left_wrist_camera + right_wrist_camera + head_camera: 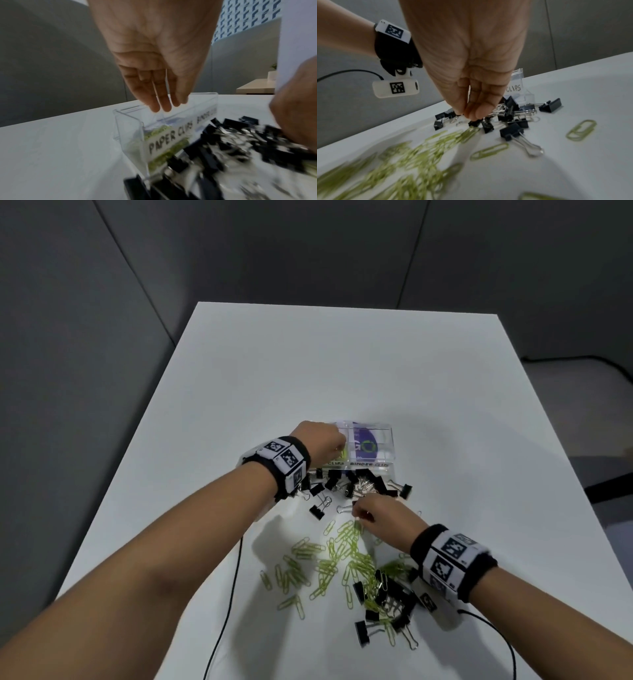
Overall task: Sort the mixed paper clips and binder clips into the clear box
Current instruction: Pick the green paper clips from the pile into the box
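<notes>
The clear box point(373, 426) has a compartment labelled PAPER CLIPS point(169, 136) and one labelled for binder clips. My left hand point(338, 444) hovers over the paper-clip side, fingers point(163, 105) straight, pointing down and empty. Green paper clips point(159, 129) lie in that compartment. In front of the box is a heap of black binder clips point(356, 484). My right hand point(358, 513) pinches a small black binder clip point(475, 122) at the near edge of that heap, just above the table. Loose green paper clips point(329, 563) are spread nearer me.
A second mixed cluster of binder clips and paper clips point(387, 604) lies under my right wrist. A black cable point(229, 594) runs across the white table point(308, 371) toward its near edge. Grey partition walls stand behind and to the left.
</notes>
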A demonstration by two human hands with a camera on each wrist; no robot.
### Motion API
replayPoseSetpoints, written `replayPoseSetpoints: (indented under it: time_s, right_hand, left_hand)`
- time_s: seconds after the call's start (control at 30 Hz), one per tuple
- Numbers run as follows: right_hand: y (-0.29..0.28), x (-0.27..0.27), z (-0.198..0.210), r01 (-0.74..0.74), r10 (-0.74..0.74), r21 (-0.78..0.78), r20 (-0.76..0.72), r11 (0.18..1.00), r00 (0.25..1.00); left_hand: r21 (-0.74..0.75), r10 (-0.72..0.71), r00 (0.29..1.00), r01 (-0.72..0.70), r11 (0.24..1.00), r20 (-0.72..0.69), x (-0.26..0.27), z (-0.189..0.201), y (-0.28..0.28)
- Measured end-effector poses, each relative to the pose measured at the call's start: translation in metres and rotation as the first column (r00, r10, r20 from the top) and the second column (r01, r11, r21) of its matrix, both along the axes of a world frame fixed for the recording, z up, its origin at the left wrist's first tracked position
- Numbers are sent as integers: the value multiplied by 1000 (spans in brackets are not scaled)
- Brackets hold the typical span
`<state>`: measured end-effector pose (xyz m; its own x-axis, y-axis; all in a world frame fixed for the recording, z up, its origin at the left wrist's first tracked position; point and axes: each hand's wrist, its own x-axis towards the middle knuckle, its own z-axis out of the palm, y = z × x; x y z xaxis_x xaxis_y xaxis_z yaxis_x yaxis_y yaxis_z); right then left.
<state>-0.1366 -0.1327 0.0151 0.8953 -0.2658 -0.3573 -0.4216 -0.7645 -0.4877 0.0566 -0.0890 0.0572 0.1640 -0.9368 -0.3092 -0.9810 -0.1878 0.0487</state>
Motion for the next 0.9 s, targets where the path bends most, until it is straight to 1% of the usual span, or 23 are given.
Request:
replayPoseSetpoints:
  time_s: [0.07, 0.13, 0.2, 0.27, 0.43, 0.5, 0.53, 0.6, 0.67, 0.73, 0.8, 0.9]
  right_hand:
    - [5, -6, -1, -40, 40, -46, 6, 998, 999]
    - [12, -13, -4, -68, 68, -91, 2, 994, 998]
    - [20, -20, -7, -114, 110, -149, -35, 982, 993]
    - [28, -26, -9, -171, 160, -197, -69, 965, 985]
    - [45, -35, -8, -242, 237, -171, -48, 955, 970]
    - [47, -39, -7, -259, 256, -209, -43, 943, 966]
    - [47, -42, -6, -261, 254, -234, -58, 937, 965]
    - [47, -49, -4, -257, 236, -257, -109, 932, 966]
    - [47, -57, -3, -248, 214, -254, -154, 935, 965]
    - [48, -64, -3, -239, 199, -241, -180, 941, 963]
    - [51, -68, -5, -216, 177, -216, -189, 952, 966]
    - [55, -66, -7, -169, 140, -199, -153, 965, 978]
  left_hand:
    - [-30, -56, 998, 55, 998, -40, -12, -4, 22]
    - [-4, -132, 988, 132, 991, -85, -28, -17, 48]
    - [2, -208, 972, 210, 978, -111, -43, -33, 76]
    - [-10, -244, 961, 245, 970, -133, -55, -45, 102]
    - [-80, -288, 944, 279, 957, -159, -67, -53, 147]
    - [-121, -261, 950, 243, 962, -171, -64, -55, 163]
    - [-145, -236, 960, 214, 966, -152, -63, -53, 169]
    - [-80, -122, 978, 110, 991, -171, -63, -49, 182]
    - [57, 0, 984, 10, 998, -177, -62, -50, 197]
    - [135, 54, 978, -26, 991, -202, -63, -53, 209]
    - [149, 87, 966, -51, 988, -245, -69, -57, 213]
    - [111, 134, 949, -106, 988, -285, -82, -61, 200]
